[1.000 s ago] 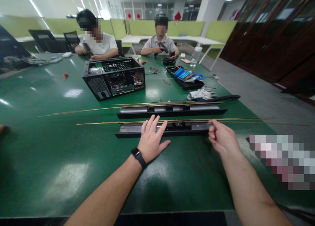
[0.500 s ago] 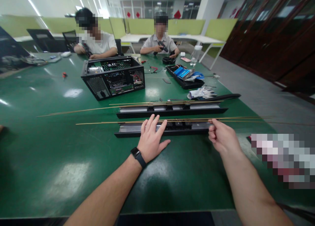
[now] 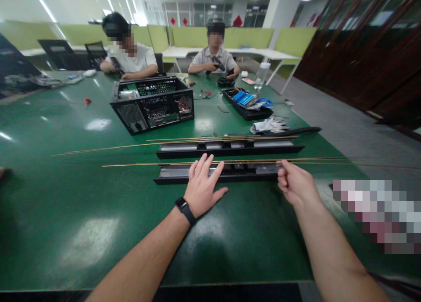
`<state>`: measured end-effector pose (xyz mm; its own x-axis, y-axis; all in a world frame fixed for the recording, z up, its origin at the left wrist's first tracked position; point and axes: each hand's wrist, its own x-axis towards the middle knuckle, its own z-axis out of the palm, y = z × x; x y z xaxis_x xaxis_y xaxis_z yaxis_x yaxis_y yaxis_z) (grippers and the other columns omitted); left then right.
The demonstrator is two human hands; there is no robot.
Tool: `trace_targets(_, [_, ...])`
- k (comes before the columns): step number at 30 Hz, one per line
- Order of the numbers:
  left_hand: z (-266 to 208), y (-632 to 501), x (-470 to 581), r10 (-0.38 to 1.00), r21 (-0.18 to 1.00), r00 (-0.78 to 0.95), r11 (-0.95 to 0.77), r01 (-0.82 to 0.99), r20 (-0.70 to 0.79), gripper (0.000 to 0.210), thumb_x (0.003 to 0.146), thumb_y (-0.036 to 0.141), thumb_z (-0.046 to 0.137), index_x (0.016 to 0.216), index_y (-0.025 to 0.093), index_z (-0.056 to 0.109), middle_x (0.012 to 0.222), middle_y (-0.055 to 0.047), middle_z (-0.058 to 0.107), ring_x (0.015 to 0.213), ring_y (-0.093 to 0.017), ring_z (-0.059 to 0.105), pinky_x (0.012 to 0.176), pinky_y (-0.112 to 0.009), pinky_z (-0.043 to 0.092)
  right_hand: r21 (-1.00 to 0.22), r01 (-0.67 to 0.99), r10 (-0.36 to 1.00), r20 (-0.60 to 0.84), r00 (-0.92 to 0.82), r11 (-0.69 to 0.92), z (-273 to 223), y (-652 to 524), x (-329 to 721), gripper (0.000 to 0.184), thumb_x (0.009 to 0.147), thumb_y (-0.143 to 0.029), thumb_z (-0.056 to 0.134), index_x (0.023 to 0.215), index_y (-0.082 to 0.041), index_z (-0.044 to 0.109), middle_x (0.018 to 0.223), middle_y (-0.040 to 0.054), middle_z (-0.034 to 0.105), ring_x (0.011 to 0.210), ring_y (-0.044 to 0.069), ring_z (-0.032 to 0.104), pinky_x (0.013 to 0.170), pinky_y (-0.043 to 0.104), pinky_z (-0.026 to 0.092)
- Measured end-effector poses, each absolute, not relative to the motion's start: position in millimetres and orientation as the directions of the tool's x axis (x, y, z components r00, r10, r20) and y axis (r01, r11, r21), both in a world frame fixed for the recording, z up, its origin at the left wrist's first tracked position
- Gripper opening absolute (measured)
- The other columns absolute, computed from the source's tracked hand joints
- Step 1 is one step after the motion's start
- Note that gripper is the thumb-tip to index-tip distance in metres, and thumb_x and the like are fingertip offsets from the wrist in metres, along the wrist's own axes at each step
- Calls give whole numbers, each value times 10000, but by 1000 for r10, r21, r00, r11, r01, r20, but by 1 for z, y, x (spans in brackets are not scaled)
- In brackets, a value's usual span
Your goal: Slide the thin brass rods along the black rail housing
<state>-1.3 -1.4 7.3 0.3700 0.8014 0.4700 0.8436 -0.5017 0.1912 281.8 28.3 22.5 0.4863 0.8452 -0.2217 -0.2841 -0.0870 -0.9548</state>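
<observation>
My left hand (image 3: 204,183), with a dark watch at the wrist, lies with fingers spread across the near black channel-shaped strip (image 3: 169,172). Its fingertips rest over thin golden rods (image 3: 148,164) that run lengthwise along that strip and stick out past both ends. At the strip's right end, my right hand (image 3: 296,181) is closed in a pinch at the rods; its fingertips partly hide the grip. Beyond lies a second black strip (image 3: 230,152), parallel to the first, with more golden rods (image 3: 131,146) along its top.
Behind the strips are an open black computer case (image 3: 151,107), a black tray (image 3: 248,113) of parts and white gloves (image 3: 270,126). A water bottle (image 3: 262,76) stands farther back. Two people sit across the green table (image 3: 108,249). A blurred-out item (image 3: 378,214) lies at right.
</observation>
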Motion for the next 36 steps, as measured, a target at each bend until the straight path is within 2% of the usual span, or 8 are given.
trace_targets(5, [7, -2, -1, 805, 188, 370, -498, 847, 465, 752, 846, 496, 673, 1500, 241, 403, 1595, -164, 318, 1514, -340, 192, 1203, -549, 184, -956, -286, 811, -222, 542, -70, 24, 29, 284, 105, 846, -265, 666, 824, -165, 646, 501, -52, 518, 293, 57, 363, 227, 157, 213])
trace_targets(16, [8, -2, -1, 802, 189, 368, -499, 846, 471, 748, 842, 497, 679, 1493, 241, 415, 1588, -163, 331, 1509, -346, 204, 1200, -545, 194, -956, -273, 855, -226, 467, -103, 24, 27, 279, 120, 835, -267, 679, 851, -148, 669, 514, -34, 545, 295, 58, 360, 226, 161, 209])
trace_targets(23, [7, -1, -2, 798, 188, 369, -502, 844, 476, 755, 834, 489, 691, 1494, 248, 414, 1597, -157, 315, 1512, -345, 195, 1202, -542, 199, -958, -276, 819, -221, 529, -80, 22, 29, 283, 93, 826, -241, 677, 809, -154, 650, 501, -45, 525, 301, 61, 367, 223, 160, 216])
trace_targets(36, [7, -1, -2, 798, 192, 379, -511, 838, 470, 760, 841, 494, 683, 1501, 244, 402, 1594, -169, 312, 1514, -347, 185, 1199, -547, 197, -958, -266, 827, -235, 512, -108, 24, 28, 280, 111, 834, -259, 661, 844, -149, 669, 504, -37, 538, 294, 59, 359, 229, 156, 204])
